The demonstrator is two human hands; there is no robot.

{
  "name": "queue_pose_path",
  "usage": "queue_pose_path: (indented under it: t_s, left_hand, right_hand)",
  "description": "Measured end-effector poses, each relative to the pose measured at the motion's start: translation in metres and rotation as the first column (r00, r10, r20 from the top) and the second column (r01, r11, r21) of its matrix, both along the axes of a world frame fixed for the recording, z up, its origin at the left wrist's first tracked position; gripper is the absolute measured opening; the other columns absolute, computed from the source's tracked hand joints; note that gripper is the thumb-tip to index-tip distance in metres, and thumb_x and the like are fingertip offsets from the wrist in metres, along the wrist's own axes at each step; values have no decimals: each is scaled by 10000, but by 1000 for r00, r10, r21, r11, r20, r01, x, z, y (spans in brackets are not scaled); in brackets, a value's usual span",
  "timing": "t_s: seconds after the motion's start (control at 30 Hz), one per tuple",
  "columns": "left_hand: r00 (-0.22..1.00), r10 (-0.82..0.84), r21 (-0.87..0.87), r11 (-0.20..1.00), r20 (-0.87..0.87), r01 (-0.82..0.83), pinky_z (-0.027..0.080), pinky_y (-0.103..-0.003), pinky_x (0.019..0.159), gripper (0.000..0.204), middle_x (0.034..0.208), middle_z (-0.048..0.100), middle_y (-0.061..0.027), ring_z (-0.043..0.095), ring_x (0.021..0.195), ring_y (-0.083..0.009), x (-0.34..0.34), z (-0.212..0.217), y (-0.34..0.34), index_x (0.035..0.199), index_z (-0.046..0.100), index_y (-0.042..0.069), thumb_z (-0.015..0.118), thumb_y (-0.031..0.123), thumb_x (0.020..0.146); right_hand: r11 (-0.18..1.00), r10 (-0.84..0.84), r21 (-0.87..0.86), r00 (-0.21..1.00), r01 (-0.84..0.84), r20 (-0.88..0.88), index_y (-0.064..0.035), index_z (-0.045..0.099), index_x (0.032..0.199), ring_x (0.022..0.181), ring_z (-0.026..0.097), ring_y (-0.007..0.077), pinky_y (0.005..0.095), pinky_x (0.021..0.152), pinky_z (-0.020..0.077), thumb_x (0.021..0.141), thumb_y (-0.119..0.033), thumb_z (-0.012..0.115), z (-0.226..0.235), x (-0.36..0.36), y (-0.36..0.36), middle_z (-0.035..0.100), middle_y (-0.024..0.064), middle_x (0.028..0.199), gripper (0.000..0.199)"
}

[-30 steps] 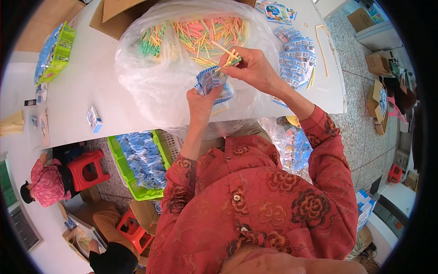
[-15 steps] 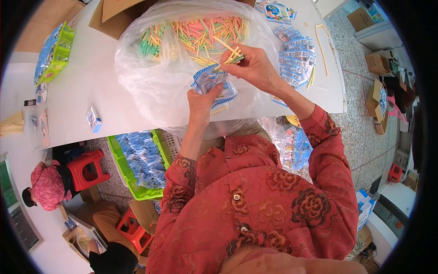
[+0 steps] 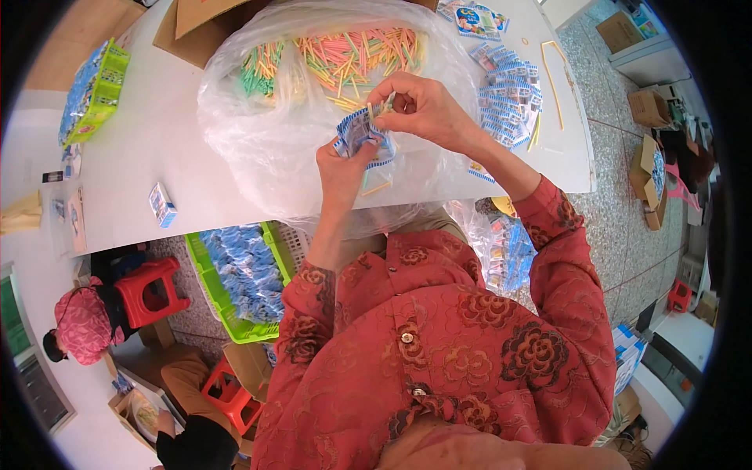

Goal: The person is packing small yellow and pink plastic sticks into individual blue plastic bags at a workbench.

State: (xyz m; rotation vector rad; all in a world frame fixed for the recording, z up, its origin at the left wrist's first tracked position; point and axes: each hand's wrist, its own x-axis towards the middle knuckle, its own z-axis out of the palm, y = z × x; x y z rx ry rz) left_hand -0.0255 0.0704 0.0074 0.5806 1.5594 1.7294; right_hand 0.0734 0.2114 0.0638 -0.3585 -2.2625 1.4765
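My left hand (image 3: 340, 174) is closed on a small blue-and-white printed plastic packet (image 3: 354, 125), held with its mouth toward my right hand. At that mouth, the fingers of my right hand (image 3: 429, 113) pinch a few thin pastel candy-like sticks (image 3: 389, 102), their lower ends hidden by the packet and fingers. Just beyond both hands, a loose heap of pink, yellow and green sticks (image 3: 364, 56) lies in a large clear plastic bag (image 3: 243, 145) spread over the table. To the right is a fanned row of flat blue-and-white packets (image 3: 509, 102).
A cardboard box (image 3: 200, 27) stands behind the bag on the white table (image 3: 125, 192). A small upright packet (image 3: 162, 205) is at left. Below the table edge, a green crate (image 3: 215, 294) holds filled packets. Co-workers sit at lower left near red stools (image 3: 153, 291).
My right hand has come a little left, bringing the sticks from above the packet down to its mouth. Less of them shows now. The packet has turned slightly in my left hand.
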Motion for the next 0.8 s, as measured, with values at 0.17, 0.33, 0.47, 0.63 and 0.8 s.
queue_pose_path:
  t_s: [0.17, 0.33, 0.47, 0.63, 0.8]
  left_hand:
    - [999, -42, 10, 999, 14, 42, 502, -234, 661, 206, 836, 643, -54, 605, 715, -104, -6, -7, 0, 949, 626, -24, 661, 12, 749]
    - [998, -44, 56, 998, 50, 41, 500, -237, 676, 225, 861, 643, -50, 596, 732, -96, -3, -7, -2, 961, 627, -27, 666, 11, 743]
    - [993, 17, 113, 993, 117, -31, 502, -241, 686, 258, 886, 645, -57, 601, 745, -100, -7, -3, -11, 981, 624, -35, 674, 0, 729]
    - [994, 89, 136, 986, 65, -97, 501, -252, 708, 291, 907, 645, -61, 606, 771, -108, -26, -4, -35, 1008, 616, -31, 681, 4, 727]
    - [994, 112, 72, 991, 15, -113, 495, -253, 724, 286, 909, 644, -58, 603, 781, -107, -30, -10, -45, 1010, 617, -33, 681, 16, 735]
  right_hand:
    - [980, 70, -191, 995, -55, 72, -78, 624, 1022, 662, 481, 37, 190, 577, 390, 837, -166, 588, -5, -2, 6, 555, -13, 842, 208]
    - [982, 120, 161, 983, -96, -142, -58, 606, 1063, 714, 517, 73, 207, 622, 428, 906, -192, 487, -23, -6, 14, 591, 16, 908, 239]
    - [991, -4, -134, 999, 9, 36, -47, 609, 1045, 734, 538, 98, 257, 636, 456, 901, -178, 491, -22, -6, 21, 595, 22, 900, 228]
    - [970, -80, 240, 986, 43, 149, -36, 602, 975, 750, 581, 177, 293, 634, 468, 828, -138, 560, -74, -6, 41, 606, 73, 895, 184]
    - [865, -174, 501, 957, 37, 230, -40, 586, 918, 793, 596, 276, 325, 651, 485, 761, -79, 576, -89, -16, 30, 584, 109, 957, 162]
